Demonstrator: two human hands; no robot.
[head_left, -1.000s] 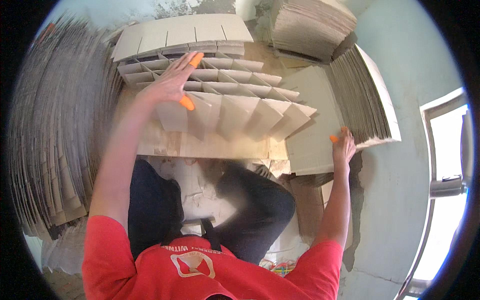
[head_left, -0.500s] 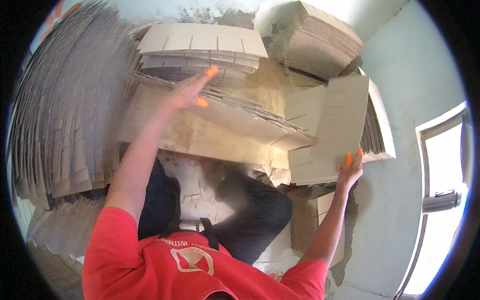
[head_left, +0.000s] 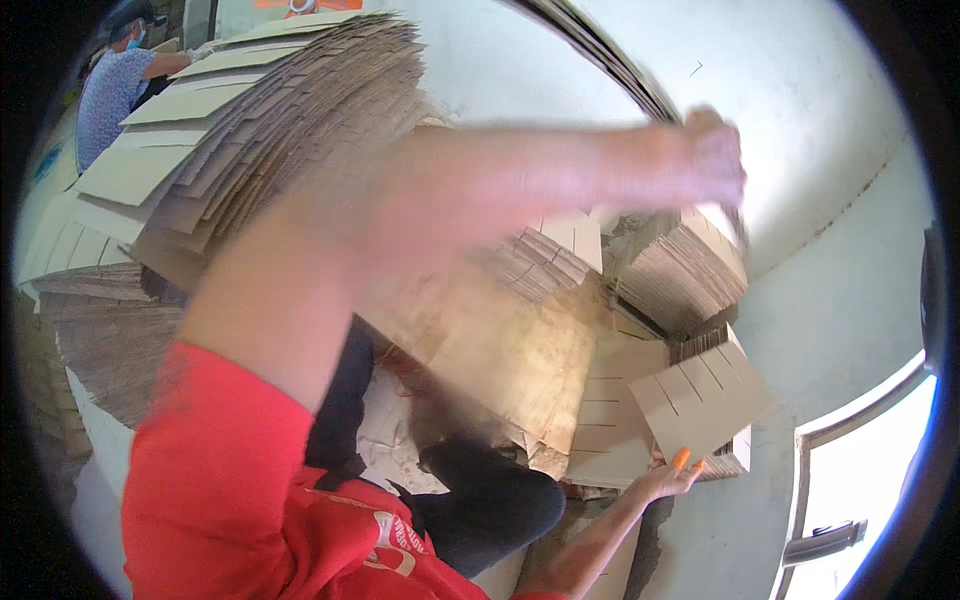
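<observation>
My left arm reaches across the view to the right, and my left hand (head_left: 715,160), smeared by motion, is closed at the end of a thin bundle of cardboard strips (head_left: 610,50) raised against the wall. My right hand (head_left: 675,475), with orange finger covers, grips the lower edge of a slotted cardboard sheet (head_left: 700,395). That sheet is tilted over a slotted cardboard piece (head_left: 610,420) and partly covers a small stack behind it. Below my left forearm lies a bare brown cardboard surface (head_left: 500,350).
A tall leaning stack of cardboard sheets (head_left: 270,120) fills the left. Another stack (head_left: 685,275) stands at the right by the wall, with more slotted sheets (head_left: 550,255) beside it. A co-worker (head_left: 115,95) sits at the far left. A bright window (head_left: 850,500) is at the lower right.
My left hand has swung up and right, and the strip bundle has left the brown cardboard for the wall side. The slotted sheet in my right hand has tilted. The view has turned.
</observation>
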